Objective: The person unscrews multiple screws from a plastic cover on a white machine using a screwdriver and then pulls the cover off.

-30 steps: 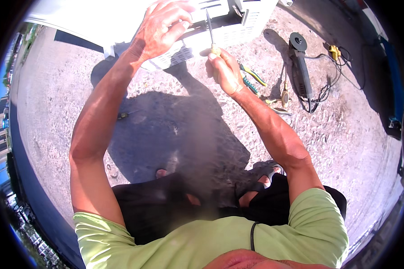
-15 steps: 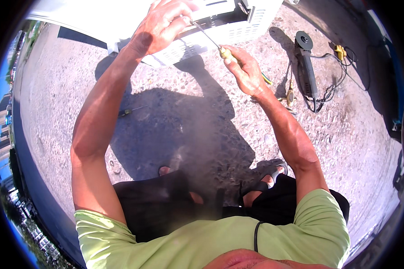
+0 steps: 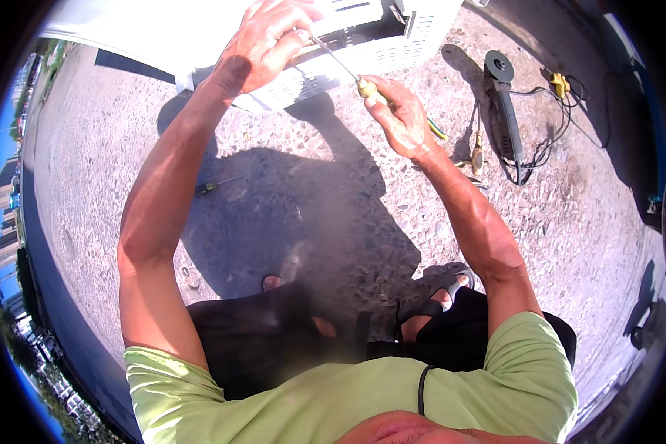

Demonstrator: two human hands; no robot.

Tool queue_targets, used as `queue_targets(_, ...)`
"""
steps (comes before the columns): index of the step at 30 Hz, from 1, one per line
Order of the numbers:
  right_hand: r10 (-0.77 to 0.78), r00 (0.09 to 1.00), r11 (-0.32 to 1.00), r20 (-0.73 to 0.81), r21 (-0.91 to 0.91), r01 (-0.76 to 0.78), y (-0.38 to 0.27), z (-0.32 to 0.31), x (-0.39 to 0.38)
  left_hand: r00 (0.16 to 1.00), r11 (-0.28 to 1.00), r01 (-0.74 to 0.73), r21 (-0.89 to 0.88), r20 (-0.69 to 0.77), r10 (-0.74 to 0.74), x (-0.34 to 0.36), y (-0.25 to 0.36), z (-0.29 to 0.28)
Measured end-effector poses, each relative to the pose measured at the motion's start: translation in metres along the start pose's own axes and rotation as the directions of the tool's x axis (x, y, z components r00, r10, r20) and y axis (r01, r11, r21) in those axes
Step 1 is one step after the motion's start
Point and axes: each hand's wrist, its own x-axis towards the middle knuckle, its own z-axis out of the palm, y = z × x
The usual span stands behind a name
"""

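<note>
My right hand (image 3: 401,118) is wrapped round the yellow handle of a screwdriver (image 3: 338,61), whose thin metal shaft slants up and to the left. At the far end of that shaft, the thumb and forefinger of my left hand (image 3: 263,46) are pinched together around the tip. Any small part between those fingertips is too hidden to tell. Both hands are at a white slotted metal housing (image 3: 399,52) at the top of the view. A dark opening (image 3: 362,31) shows in it, just right of my left hand.
On the rough concrete ground to the right lie an angle grinder (image 3: 505,111) with its cable, a yellow plug (image 3: 560,85) and another yellow-handled screwdriver (image 3: 478,157). Green-and-yellow handles (image 3: 437,129) show beside my right wrist. A further screwdriver (image 3: 213,185) lies in my shadow.
My right hand and the screwdriver handle have shifted very slightly left. My left hand keeps its pinch at the shaft's tip.
</note>
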Motion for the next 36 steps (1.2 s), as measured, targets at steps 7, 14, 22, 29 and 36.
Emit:
queue_targets(7, -0.02, 1.0, 1.0, 0.008, 0.024, 0.02, 0.004, 0.001, 0.0, 1.0, 1.0, 0.005, 0.002, 0.003, -0.005, 0.0, 0.001, -0.002)
queue_targets(14, 0.25, 0.931, 0.918, 0.265, 0.241, -0.315, -0.004, -0.01, 0.003, 1.0, 1.0, 0.016, 0.012, 0.003, -0.016, 0.001, 0.003, -0.002)
queue_targets(22, -0.072, 0.997, 0.992, 0.025, 0.101, 0.069, 0.008, 0.0, 0.003, 0.999, 0.999, 0.033, 0.008, 0.005, -0.033, 0.005, 0.005, -0.003)
queue_targets(29, -0.115, 0.993, 0.991, -0.016, 0.074, 0.116, 0.011, 0.009, 0.003, 0.999, 1.0, -0.015, -0.015, -0.036, 0.014, 0.003, -0.001, -0.004)
queue_targets(36, -0.115, 0.993, 0.993, -0.024, 0.025, 0.115, 0.013, 0.008, 0.001, 0.999, 0.998, -0.013, -0.057, -0.046, 0.011, 0.003, -0.001, -0.003)
